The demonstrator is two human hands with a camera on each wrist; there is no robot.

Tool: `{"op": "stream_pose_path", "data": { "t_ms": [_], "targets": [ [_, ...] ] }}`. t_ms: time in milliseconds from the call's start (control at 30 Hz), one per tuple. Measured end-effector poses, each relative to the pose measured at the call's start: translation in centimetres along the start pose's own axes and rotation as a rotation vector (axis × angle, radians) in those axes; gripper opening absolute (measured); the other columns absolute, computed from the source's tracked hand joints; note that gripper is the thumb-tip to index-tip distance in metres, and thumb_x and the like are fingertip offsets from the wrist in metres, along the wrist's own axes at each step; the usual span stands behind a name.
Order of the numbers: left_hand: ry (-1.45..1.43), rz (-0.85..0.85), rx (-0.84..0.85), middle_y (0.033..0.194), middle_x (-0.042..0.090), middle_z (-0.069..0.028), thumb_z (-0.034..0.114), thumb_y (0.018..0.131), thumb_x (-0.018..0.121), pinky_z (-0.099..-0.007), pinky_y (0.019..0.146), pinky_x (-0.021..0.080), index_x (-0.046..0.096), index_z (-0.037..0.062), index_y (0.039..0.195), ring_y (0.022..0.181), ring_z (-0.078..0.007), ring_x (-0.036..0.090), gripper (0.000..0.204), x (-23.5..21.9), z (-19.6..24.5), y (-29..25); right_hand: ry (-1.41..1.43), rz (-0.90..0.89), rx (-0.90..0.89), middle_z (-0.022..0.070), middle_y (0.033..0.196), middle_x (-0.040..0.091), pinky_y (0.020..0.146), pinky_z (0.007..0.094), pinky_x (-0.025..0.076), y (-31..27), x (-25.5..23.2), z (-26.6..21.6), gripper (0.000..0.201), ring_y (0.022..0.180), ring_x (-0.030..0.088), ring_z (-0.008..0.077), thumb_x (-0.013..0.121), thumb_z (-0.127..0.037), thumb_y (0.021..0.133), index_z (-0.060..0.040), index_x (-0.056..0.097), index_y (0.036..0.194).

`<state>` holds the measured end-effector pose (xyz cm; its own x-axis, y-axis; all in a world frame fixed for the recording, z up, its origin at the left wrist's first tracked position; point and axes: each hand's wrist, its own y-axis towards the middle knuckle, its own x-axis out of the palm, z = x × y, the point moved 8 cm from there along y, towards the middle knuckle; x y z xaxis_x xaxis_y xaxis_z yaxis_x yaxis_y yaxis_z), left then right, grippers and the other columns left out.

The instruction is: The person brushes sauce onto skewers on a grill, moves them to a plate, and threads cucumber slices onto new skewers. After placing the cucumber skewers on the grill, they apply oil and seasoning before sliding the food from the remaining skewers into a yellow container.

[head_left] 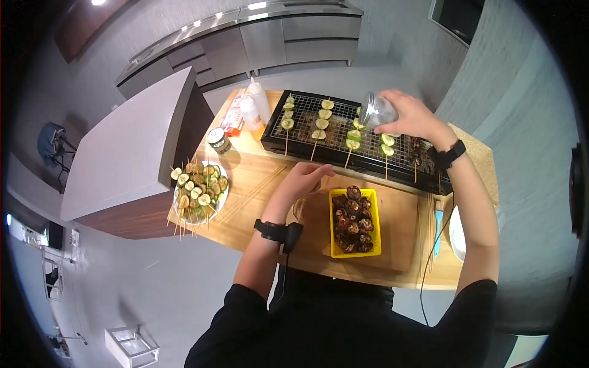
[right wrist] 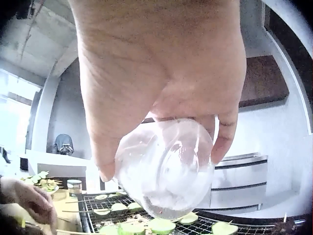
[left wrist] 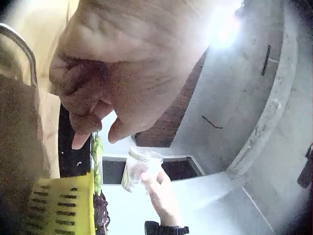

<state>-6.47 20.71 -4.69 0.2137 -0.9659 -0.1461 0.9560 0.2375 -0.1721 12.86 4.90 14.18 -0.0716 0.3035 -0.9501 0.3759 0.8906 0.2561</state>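
My right hand grips a clear jar tipped over the grill, its mouth towards a skewer of green vegetable slices. In the right wrist view, thumb and fingers wrap the jar, and a little whitish, grainy matter shows inside. Several such skewers lie across the wire rack of the black grill, with dark pieces on its right part. My left hand hovers at the grill's front edge with loosely curled fingers, holding nothing. Beside it stands a yellow basket of dark mushrooms.
Left on the wooden table are a plate of skewered slices, a small lidded jar, bare sticks and two squeeze bottles. A blue-handled brush and a white plate lie right. A cable hangs from the right wrist.
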Motion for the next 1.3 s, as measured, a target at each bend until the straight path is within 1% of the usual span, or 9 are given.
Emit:
{"op": "stream_pose_path", "data": {
  "t_ms": [133,233,333,433,533,733,1033,1133,1300],
  "targets": [
    [0.08,-0.025,0.068,0.068,0.056,0.0031,0.035,0.105,0.061,-0.0246,0.059,0.042,0.077,0.0,0.108,0.063,-0.0062,0.051,0.039,1.8,1.7,0.8,0.031,-0.229,-0.043,0.0236,0.129,0.065,0.104,0.0448,0.05,-0.9,2.6,-1.8,0.084,0.122,0.062,0.0409,0.088,-0.045,0.072,0.0011,0.058,0.135],
    [0.106,-0.044,0.093,0.069,0.057,0.003,0.032,0.105,0.061,-0.0246,0.059,0.042,0.076,-0.0007,0.108,0.063,-0.0063,0.051,0.037,2.9,1.7,2.2,0.055,-0.054,-0.001,0.0238,0.13,0.065,0.104,0.0452,0.05,-0.9,1.4,-0.8,0.085,0.122,0.062,0.0407,0.088,-0.046,0.071,0.0012,0.059,0.135],
    [0.083,-0.075,0.09,0.069,0.056,0.0031,0.031,0.105,0.062,-0.0243,0.058,0.041,0.076,-0.0005,0.106,0.062,-0.0061,0.05,0.034,3.9,1.8,2.9,-0.004,-0.009,0.014,0.0238,0.131,0.065,0.103,0.0455,0.051,-0.9,1.6,-0.1,0.085,0.122,0.062,0.0407,0.088,-0.048,0.071,0.001,0.059,0.135],
    [0.008,-0.115,0.065,0.068,0.055,0.0032,0.03,0.106,0.062,-0.024,0.056,0.04,0.075,-0.0003,0.101,0.06,-0.0058,0.049,0.033,4.9,1.7,3.4,-0.03,-0.206,0.049,0.0238,0.131,0.065,0.103,0.0457,0.051,-0.8,3.3,0.9,0.085,0.123,0.062,0.0413,0.087,-0.049,0.071,0.0002,0.06,0.135],
    [-0.075,-0.137,0.027,0.067,0.055,0.0034,0.03,0.107,0.06,-0.0237,0.054,0.039,0.074,-0.0002,0.097,0.059,-0.0057,0.049,0.035,5.5,1.1,3.9,-0.009,-0.013,0.078,0.024,0.131,0.065,0.104,0.0463,0.051,0.0,1.8,2.2,0.084,0.123,0.062,0.0416,0.087,-0.048,0.071,-0.0001,0.06,0.134],
    [-0.119,-0.123,-0.002,0.065,0.056,0.0022,0.031,0.108,0.057,-0.0236,0.054,0.039,0.073,-0.0007,0.093,0.058,-0.006,0.05,0.038,5.8,0.7,4.5,-0.113,0.016,0.129,0.0247,0.133,0.065,0.105,0.0466,0.051,1.1,1.8,4.5,0.083,0.124,0.062,0.0413,0.086,-0.046,0.072,0.0015,0.06,0.135],
    [-0.047,-0.007,0.079,0.067,0.06,0.0004,0.028,0.108,0.057,-0.0238,0.055,0.041,0.074,-0.0018,0.091,0.059,-0.0065,0.054,0.038,5.2,1.6,4.4,-0.213,0.104,0.115,0.0219,0.117,0.07,0.093,0.0481,0.056,3.6,2.5,6.3,0.07,0.112,0.067,0.0404,0.086,-0.045,0.068,-0.0011,0.064,0.118],
    [-0.024,0.024,0.109,0.066,0.061,0.0003,0.028,0.107,0.058,-0.0233,0.056,0.041,0.074,-0.002,0.091,0.06,-0.0063,0.055,0.038,4.9,1.6,4.7,-0.208,-0.101,0.176,0.0229,0.128,0.067,0.102,0.0464,0.053,3.6,2.5,5.6,0.082,0.12,0.065,0.0399,0.085,-0.044,0.069,-0.0001,0.061,0.135],
    [-0.007,0.038,0.102,0.066,0.061,0.0003,0.028,0.106,0.061,-0.0225,0.054,0.04,0.074,-0.0019,0.09,0.059,-0.0057,0.054,0.036,4.7,1.5,4.5,-0.1,-0.174,0.058,0.023,0.126,0.068,0.102,0.0457,0.052,2.0,2.1,1.7,0.08,0.119,0.064,0.0402,0.085,-0.042,0.069,0.0005,0.062,0.133]
  ]
}}
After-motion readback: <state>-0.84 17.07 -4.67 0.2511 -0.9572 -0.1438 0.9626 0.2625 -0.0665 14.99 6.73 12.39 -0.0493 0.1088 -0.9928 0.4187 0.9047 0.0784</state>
